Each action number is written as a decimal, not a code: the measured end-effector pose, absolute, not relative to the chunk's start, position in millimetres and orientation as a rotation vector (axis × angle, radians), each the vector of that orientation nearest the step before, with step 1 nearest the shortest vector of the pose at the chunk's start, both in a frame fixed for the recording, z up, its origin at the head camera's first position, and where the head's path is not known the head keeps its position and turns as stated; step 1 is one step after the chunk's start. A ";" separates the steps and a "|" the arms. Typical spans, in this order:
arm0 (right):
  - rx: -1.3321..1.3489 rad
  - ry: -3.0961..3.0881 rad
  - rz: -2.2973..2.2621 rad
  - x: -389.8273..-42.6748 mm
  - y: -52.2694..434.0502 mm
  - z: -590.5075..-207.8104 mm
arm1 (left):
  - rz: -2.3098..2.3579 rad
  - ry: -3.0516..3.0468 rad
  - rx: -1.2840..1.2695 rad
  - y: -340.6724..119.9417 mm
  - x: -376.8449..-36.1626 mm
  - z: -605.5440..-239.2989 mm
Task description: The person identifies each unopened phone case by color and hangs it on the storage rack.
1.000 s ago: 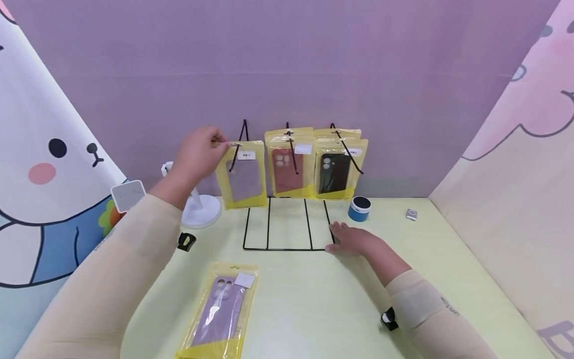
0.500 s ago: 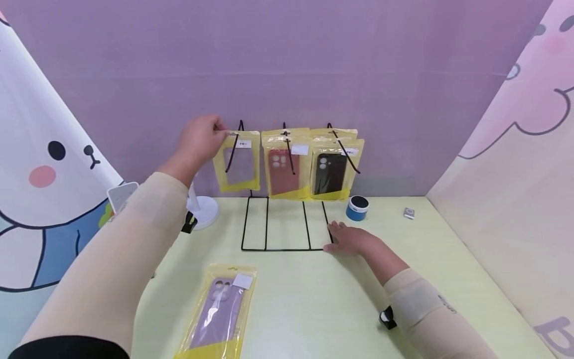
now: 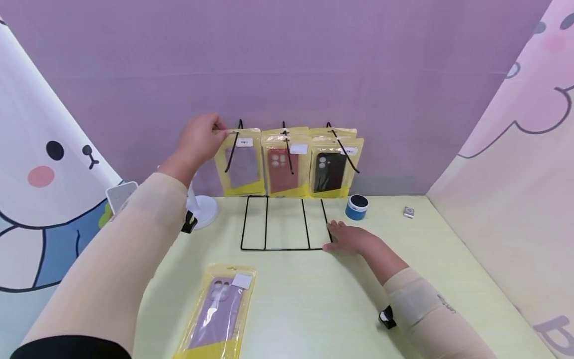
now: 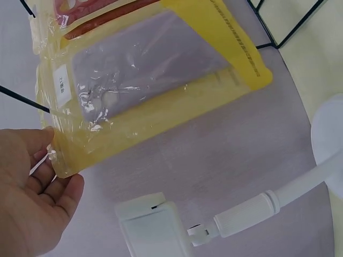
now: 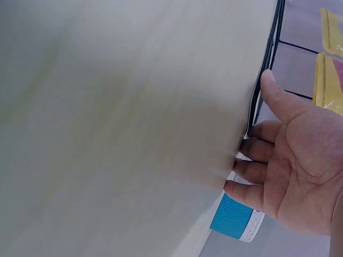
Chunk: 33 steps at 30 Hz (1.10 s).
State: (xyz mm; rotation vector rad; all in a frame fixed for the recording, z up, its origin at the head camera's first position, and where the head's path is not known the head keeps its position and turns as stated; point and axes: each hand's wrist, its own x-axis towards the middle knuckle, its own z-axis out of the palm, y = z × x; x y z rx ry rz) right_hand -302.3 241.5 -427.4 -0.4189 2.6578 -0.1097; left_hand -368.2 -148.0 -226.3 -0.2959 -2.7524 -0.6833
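My left hand [image 3: 199, 142] pinches the top left corner of a yellow, clear-fronted package [image 3: 244, 167] holding a pale purple phone case. In the left wrist view, thumb and fingers grip the corner of this package [image 4: 150, 59], and a black rod meets its top strip. The package hangs upright at the left hook [image 3: 231, 152] of a black wire display rack [image 3: 287, 249]. My right hand [image 3: 352, 238] rests with extended fingers on the rack's right front base corner. In the right wrist view, the thumb of the right hand [image 5: 300, 155] lies along the base wire.
Packages with a red phone case [image 3: 283, 172] and a black phone case [image 3: 329, 172] hang on the other hooks, more behind them. Another purple-case package [image 3: 219, 309] lies in front. A blue speaker [image 3: 356, 208], a small silver gadget [image 3: 408, 212] and a white stand [image 3: 206, 212] are nearby.
My left hand has lifted the purple-case package and moved it back towards the rack; it tipped, then settled level with the neighbouring packages. The right hand has stayed on the base.
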 end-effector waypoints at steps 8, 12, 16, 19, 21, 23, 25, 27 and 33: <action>-0.416 2.651 -0.111 -302.9 240.2 -428.0 | -0.877 -2.621 -0.355 -157.9 -354.5 -235.9; -0.424 2.645 -0.124 -302.9 240.6 -428.6 | -0.834 -2.456 -0.426 -162.1 -341.0 -242.5; -0.415 2.649 -0.138 -303.2 240.6 -428.8 | -0.759 -2.325 -0.512 -165.5 -324.5 -247.5; -0.408 2.658 -0.132 -303.5 241.1 -429.2 | -0.730 -2.343 -0.553 -166.7 -310.6 -253.5; -0.413 2.660 -0.125 -303.4 241.4 -429.3 | -0.706 -2.383 -0.584 -166.9 -302.0 -260.4; -0.415 2.655 -0.119 -303.0 241.1 -429.2 | -0.678 -2.424 -0.608 -167.0 -294.4 -269.7; -0.419 2.651 -0.114 -302.4 240.4 -428.6 | -0.670 -2.451 -0.632 -166.8 -287.5 -280.7; -0.419 2.648 -0.115 -302.1 239.5 -427.5 | -0.682 -2.483 -0.641 -166.3 -280.6 -292.4; -0.407 2.649 -0.134 -302.8 240.3 -425.7 | -0.649 -2.749 -0.745 -166.5 -263.2 -329.7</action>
